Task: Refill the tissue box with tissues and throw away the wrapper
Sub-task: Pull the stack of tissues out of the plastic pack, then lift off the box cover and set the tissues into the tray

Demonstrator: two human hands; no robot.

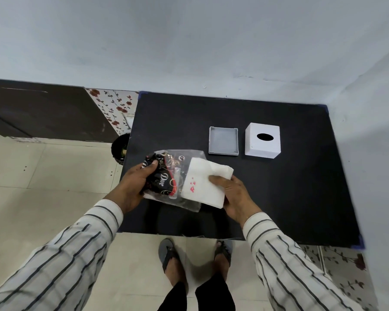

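Note:
Over the near left part of the black table (279, 198), my left hand (134, 185) grips the crumpled black-and-clear plastic wrapper (166, 176). A white stack of tissues (208, 182) sticks halfway out of the wrapper's right end, and my right hand (231, 194) holds that stack at its near right corner. Farther back on the table stands the white tissue box cover (262, 140) with its oval slot facing up. Its grey base tray (223, 141) lies open just to the left of it.
A dark round bin (119, 149) sits on the tiled floor at the table's left edge. A wall runs behind and to the right of the table. My feet in sandals (171, 257) stand at the table's front edge.

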